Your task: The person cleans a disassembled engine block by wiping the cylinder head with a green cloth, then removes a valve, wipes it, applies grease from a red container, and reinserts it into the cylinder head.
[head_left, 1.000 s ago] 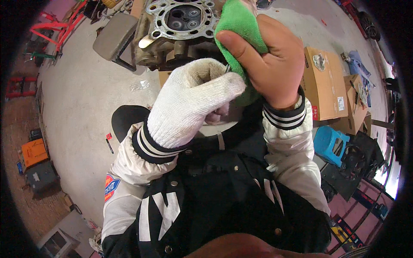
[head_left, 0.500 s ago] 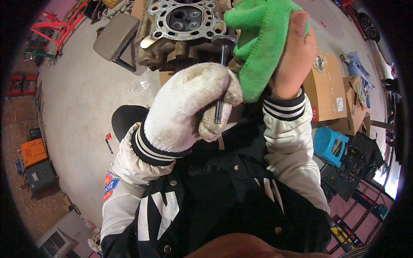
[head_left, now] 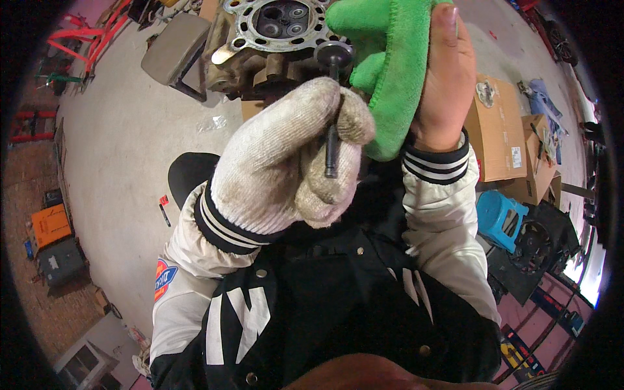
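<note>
My left hand (head_left: 270,159), in a soiled white knit glove, is closed with thumb and fingers around the stem of an engine valve (head_left: 332,159). The valve stands nearly upright, its dark disc-shaped head at the top and its stem tip showing below my thumb. Just to the right, my bare right hand (head_left: 448,91) grips a fuzzy green cloth (head_left: 400,78), which hangs close beside the valve and hides most of my right fingers. Beyond both hands lies a metal cylinder head (head_left: 260,42), with a round chamber and valve faces showing.
A padded stool (head_left: 175,49) stands at the upper left. Cardboard boxes (head_left: 497,130), a blue plastic stool (head_left: 500,218) and a black fan assembly (head_left: 536,244) are on the right. A marker pen (head_left: 165,214) lies on the floor at left, with an orange case (head_left: 51,229) farther off.
The valve has risen slightly in the picture, and my left thumb and fingers sit differently on its stem. The green cloth and my right hand have shifted a little. The cylinder head appears higher.
</note>
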Demonstrator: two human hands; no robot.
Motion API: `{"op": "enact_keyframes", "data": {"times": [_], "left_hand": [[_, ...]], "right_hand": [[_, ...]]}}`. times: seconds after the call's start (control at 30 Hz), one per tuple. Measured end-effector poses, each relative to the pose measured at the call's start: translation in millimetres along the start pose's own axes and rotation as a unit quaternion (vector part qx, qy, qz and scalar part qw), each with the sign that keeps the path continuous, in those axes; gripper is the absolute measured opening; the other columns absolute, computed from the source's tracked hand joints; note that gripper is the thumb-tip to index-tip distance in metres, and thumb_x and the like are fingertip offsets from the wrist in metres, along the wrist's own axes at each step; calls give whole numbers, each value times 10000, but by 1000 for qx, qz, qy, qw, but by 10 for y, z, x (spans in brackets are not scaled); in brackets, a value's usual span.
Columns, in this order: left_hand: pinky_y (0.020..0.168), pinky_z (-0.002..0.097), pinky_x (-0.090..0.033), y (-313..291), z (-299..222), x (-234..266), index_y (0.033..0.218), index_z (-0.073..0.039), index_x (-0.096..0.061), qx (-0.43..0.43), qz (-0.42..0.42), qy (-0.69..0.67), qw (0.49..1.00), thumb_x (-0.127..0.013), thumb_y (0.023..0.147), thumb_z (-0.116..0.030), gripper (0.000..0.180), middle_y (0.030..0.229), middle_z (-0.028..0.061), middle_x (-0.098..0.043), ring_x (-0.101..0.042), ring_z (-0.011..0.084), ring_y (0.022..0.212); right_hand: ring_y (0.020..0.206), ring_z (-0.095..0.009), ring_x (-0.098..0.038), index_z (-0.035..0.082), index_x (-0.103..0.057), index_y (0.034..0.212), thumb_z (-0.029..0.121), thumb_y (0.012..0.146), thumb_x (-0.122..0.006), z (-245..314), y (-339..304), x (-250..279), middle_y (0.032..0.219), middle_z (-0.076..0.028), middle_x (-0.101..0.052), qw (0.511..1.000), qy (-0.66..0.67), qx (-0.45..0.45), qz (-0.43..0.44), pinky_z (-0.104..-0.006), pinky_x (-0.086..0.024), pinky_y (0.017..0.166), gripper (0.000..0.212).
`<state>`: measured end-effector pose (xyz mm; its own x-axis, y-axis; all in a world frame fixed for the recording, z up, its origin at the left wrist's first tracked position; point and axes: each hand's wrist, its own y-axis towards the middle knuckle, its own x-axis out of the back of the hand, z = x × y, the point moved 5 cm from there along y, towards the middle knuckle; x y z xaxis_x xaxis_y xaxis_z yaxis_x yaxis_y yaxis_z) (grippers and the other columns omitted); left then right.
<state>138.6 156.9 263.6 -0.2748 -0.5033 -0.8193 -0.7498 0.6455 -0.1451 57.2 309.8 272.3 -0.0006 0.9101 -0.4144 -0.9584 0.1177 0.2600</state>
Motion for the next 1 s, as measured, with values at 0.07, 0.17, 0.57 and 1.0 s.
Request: {"op": "enact_keyframes", "data": {"times": [0.07, 0.17, 0.57, 1.0], "left_hand": [[360, 301, -372, -3, -8, -1, 1005, -82, -537, -3, -2, 9, 1000, -378, 1122, -453, 420, 533, 26, -506, -422, 149, 357], [360, 302, -372, -35, -27, -2, 1045, -65, -535, -15, -5, 48, 999, -411, 1114, -450, 411, 548, 35, -513, -438, 147, 364], [375, 301, -390, -93, -42, -66, 992, -23, -530, -41, 7, 105, 994, -522, 1073, -473, 457, 564, 55, -527, -485, 165, 399], [381, 295, -399, -78, -11, -75, 896, -27, -518, -68, -17, 86, 994, -599, 1036, -481, 482, 560, 26, -488, -490, 154, 412]], "right_hand": [[558, -182, -689, -55, -628, 1232, 435, 1106, -467, 14, -2, -37, 905, -157, -755, 999, -24, 18, 13, -278, -561, 473, 531], [544, -185, -684, -58, -629, 1224, 442, 1106, -461, 46, -19, -83, 901, -158, -754, 1000, -1, -15, 12, -278, -559, 468, 541], [516, -206, -675, -67, -589, 1253, 439, 1127, -388, 231, -120, -165, 949, -190, -751, 997, -24, -65, -31, -293, -566, 463, 559], [552, -185, -694, -88, -613, 1214, 436, 1126, -399, 222, -108, -156, 874, -158, -740, 996, -88, -21, -9, -268, -561, 465, 573]]}}
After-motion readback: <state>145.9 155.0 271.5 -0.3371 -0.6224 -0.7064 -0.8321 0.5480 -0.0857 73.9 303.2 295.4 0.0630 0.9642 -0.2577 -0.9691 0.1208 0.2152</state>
